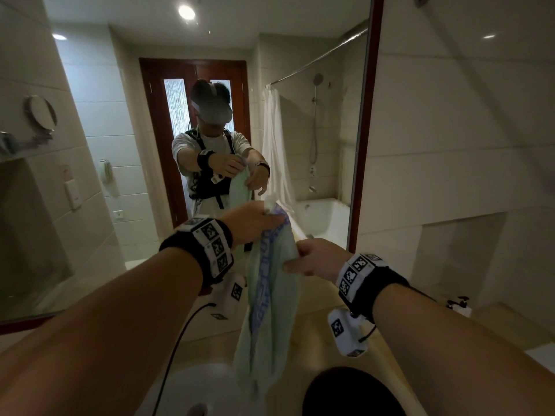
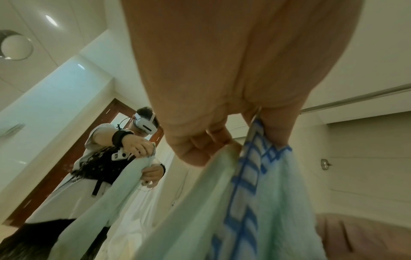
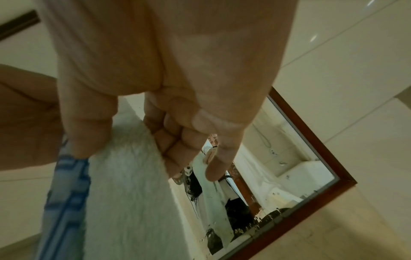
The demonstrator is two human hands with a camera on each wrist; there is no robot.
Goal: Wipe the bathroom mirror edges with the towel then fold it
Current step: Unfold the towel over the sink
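Observation:
A pale green towel (image 1: 271,307) with a blue patterned band hangs lengthwise in front of the mirror (image 1: 210,115), above the counter. My left hand (image 1: 255,220) pinches its top corner, the higher grip. A little lower and to the right, my right hand (image 1: 312,259) pinches the towel's edge. In the left wrist view the fingers (image 2: 200,149) curl on the towel (image 2: 255,202) beside the blue band. In the right wrist view thumb and fingers (image 3: 173,140) squeeze the towel (image 3: 124,184). The mirror's dark red wooden frame (image 1: 365,145) runs down just right of my hands; its lower right corner (image 3: 342,183) shows too.
A white sink basin (image 1: 204,388) lies below the towel on the beige counter (image 1: 315,334). A dark round object (image 1: 351,391) sits at the counter's near right. A pump bottle (image 1: 459,304) stands by the tiled wall on the right. A round shaving mirror (image 1: 40,112) is mounted at left.

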